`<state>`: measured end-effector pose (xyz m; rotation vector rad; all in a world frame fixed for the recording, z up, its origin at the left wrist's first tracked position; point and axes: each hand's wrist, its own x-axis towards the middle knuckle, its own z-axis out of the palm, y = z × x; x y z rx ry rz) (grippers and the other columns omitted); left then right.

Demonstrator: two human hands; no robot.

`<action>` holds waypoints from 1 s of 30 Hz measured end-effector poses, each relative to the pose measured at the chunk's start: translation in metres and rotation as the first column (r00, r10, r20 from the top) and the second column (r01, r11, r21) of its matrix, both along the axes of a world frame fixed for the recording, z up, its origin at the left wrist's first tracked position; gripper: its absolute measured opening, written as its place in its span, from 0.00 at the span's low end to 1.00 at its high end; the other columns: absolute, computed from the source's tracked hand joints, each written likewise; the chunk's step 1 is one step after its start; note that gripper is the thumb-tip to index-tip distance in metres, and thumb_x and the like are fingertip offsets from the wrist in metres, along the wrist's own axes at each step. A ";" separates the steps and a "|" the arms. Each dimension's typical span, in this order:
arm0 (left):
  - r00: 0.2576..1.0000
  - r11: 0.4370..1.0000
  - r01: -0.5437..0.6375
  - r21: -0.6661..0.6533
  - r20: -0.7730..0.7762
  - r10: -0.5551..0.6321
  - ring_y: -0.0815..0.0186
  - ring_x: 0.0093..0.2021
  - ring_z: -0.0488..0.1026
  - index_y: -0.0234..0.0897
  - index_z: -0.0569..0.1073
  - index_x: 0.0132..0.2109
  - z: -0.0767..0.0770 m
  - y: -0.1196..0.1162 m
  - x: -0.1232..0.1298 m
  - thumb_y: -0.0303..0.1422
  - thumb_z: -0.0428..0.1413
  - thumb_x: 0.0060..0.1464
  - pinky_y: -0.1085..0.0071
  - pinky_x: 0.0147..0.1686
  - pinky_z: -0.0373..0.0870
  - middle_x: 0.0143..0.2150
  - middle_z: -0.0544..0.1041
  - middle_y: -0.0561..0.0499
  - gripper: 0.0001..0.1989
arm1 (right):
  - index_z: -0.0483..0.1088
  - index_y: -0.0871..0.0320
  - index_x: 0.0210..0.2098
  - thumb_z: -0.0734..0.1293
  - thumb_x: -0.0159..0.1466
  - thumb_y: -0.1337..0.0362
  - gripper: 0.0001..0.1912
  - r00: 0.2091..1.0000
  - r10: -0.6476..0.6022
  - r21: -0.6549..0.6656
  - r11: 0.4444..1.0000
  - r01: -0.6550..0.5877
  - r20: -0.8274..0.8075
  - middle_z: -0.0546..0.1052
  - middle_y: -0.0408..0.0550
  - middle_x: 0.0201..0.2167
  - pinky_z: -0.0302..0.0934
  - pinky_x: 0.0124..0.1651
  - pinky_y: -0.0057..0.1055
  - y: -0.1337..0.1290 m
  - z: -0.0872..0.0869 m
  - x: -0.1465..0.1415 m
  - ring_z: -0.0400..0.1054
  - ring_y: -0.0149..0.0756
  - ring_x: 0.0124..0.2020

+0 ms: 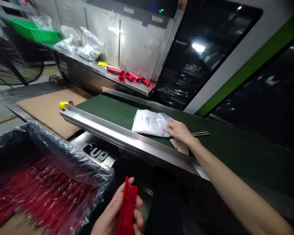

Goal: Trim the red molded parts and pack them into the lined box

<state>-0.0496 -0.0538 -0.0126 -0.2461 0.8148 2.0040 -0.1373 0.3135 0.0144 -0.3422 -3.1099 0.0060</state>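
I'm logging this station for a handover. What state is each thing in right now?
left hand: closed around a red plastic part, held upright.
right hand: resting on a white plastic bag, fingers on its edge.
white plastic bag: lying flat on the green conveyor belt.
lined box: open, filled with red parts.
clear bags: on the metal shelf, filled.
fan: too blurred to tell if it spins.

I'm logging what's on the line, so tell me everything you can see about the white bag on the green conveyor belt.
The white bag is a soft, translucent plastic pouch, crinkled and lying flat on the green ribbed conveyor belt, close to its metal side rail. Dark handwriting runs across its top; the marks cannot be read with certainty. It looks filled and closed. The right hand rests its fingertips on the bag's right edge. Nothing else touches it.
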 end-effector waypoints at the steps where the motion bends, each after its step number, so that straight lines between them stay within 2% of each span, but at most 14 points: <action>1: 1.000 1.000 -0.002 0.011 -0.001 0.002 0.61 0.28 0.75 0.42 0.48 0.67 -0.004 0.000 0.001 0.38 0.45 0.67 0.69 0.22 0.73 0.37 0.75 0.47 0.25 | 0.71 0.59 0.48 0.64 0.68 0.56 0.14 1.000 0.005 -0.010 1.000 -0.005 0.005 0.74 0.50 0.49 0.67 0.51 0.42 0.000 0.000 0.000 0.70 0.37 0.47; 5: 1.000 0.999 -0.002 0.045 0.004 0.001 0.60 0.28 0.75 0.44 0.48 0.67 -0.016 0.001 0.003 0.40 0.49 0.66 0.68 0.22 0.72 0.37 0.75 0.47 0.27 | 0.71 0.60 0.45 0.66 0.67 0.55 0.14 0.998 0.044 -0.062 0.997 -0.041 0.049 0.75 0.49 0.45 0.67 0.49 0.41 0.000 0.000 0.005 0.71 0.36 0.45; 8: 1.000 0.998 0.006 0.057 -0.025 -0.004 0.59 0.28 0.76 0.43 0.52 0.65 -0.018 0.002 0.005 0.39 0.47 0.67 0.68 0.22 0.72 0.37 0.75 0.47 0.23 | 0.71 0.60 0.45 0.66 0.67 0.56 0.14 0.998 0.034 -0.104 0.994 -0.028 0.052 0.75 0.49 0.44 0.68 0.48 0.40 0.002 -0.003 0.009 0.71 0.36 0.44; 13: 0.999 0.999 0.009 0.044 -0.051 -0.007 0.60 0.28 0.76 0.41 0.51 0.65 -0.015 0.002 0.007 0.37 0.40 0.69 0.69 0.21 0.73 0.37 0.75 0.46 0.20 | 0.72 0.60 0.45 0.65 0.68 0.56 0.13 0.999 -0.050 -0.163 0.985 0.046 -0.022 0.76 0.49 0.45 0.68 0.49 0.40 0.006 -0.002 0.014 0.72 0.36 0.44; 16: 0.999 0.999 0.008 0.044 -0.048 -0.006 0.60 0.28 0.76 0.41 0.52 0.65 -0.015 0.000 0.008 0.38 0.44 0.68 0.68 0.21 0.73 0.37 0.75 0.46 0.22 | 0.72 0.60 0.45 0.65 0.68 0.57 0.13 0.989 -0.112 -0.194 0.977 0.092 -0.094 0.75 0.49 0.46 0.68 0.50 0.41 0.008 0.002 0.018 0.71 0.36 0.45; 20: 0.999 0.999 0.012 0.051 -0.041 -0.010 0.58 0.29 0.76 0.42 0.57 0.64 -0.018 0.000 0.009 0.41 0.52 0.64 0.67 0.22 0.73 0.37 0.76 0.46 0.25 | 0.72 0.60 0.45 0.65 0.68 0.56 0.14 0.957 -0.227 -0.231 0.956 0.183 -0.183 0.76 0.48 0.44 0.68 0.48 0.39 0.011 0.005 0.023 0.72 0.35 0.43; 25: 0.998 1.000 0.012 0.018 -0.059 -0.011 0.61 0.29 0.75 0.43 0.58 0.63 -0.018 0.000 0.015 0.43 0.50 0.65 0.69 0.23 0.72 0.37 0.75 0.46 0.23 | 0.71 0.61 0.45 0.65 0.68 0.56 0.14 0.913 -0.303 -0.288 0.931 0.223 -0.272 0.76 0.48 0.42 0.69 0.46 0.39 0.016 0.005 0.027 0.72 0.34 0.41; 27: 0.990 0.998 0.054 -0.015 -0.130 -0.055 0.62 0.30 0.74 0.43 0.56 0.64 -0.011 0.003 0.011 0.44 0.48 0.65 0.71 0.23 0.70 0.40 0.74 0.45 0.24 | 0.71 0.61 0.46 0.65 0.68 0.56 0.14 0.909 -0.296 -0.315 0.928 0.200 -0.295 0.75 0.48 0.44 0.69 0.47 0.39 0.016 0.004 0.028 0.72 0.35 0.42; 28: 0.963 0.994 0.086 -0.061 -0.251 -0.099 0.63 0.29 0.73 0.43 0.55 0.65 -0.006 0.007 0.005 0.44 0.47 0.66 0.72 0.22 0.68 0.42 0.73 0.44 0.25 | 0.70 0.61 0.47 0.65 0.68 0.56 0.14 0.912 -0.283 -0.330 0.927 0.180 -0.298 0.75 0.49 0.44 0.69 0.47 0.40 0.016 0.003 0.028 0.72 0.35 0.43; 29: 0.903 0.986 0.111 -0.125 -0.401 -0.152 0.65 0.29 0.72 0.42 0.54 0.65 0.000 0.012 -0.004 0.44 0.45 0.66 0.73 0.21 0.66 0.43 0.72 0.44 0.25 | 0.70 0.60 0.47 0.65 0.68 0.57 0.14 0.918 -0.264 -0.348 0.925 0.155 -0.295 0.75 0.49 0.45 0.68 0.48 0.40 0.014 0.002 0.028 0.72 0.35 0.43; 30: 0.781 0.971 0.117 -0.209 -0.585 -0.220 0.66 0.28 0.71 0.41 0.55 0.65 0.007 0.019 -0.017 0.44 0.44 0.66 0.73 0.21 0.65 0.44 0.71 0.44 0.24 | 0.70 0.60 0.47 0.65 0.68 0.57 0.14 0.927 -0.243 -0.366 0.921 0.129 -0.286 0.75 0.49 0.45 0.69 0.48 0.40 0.012 0.001 0.027 0.72 0.36 0.44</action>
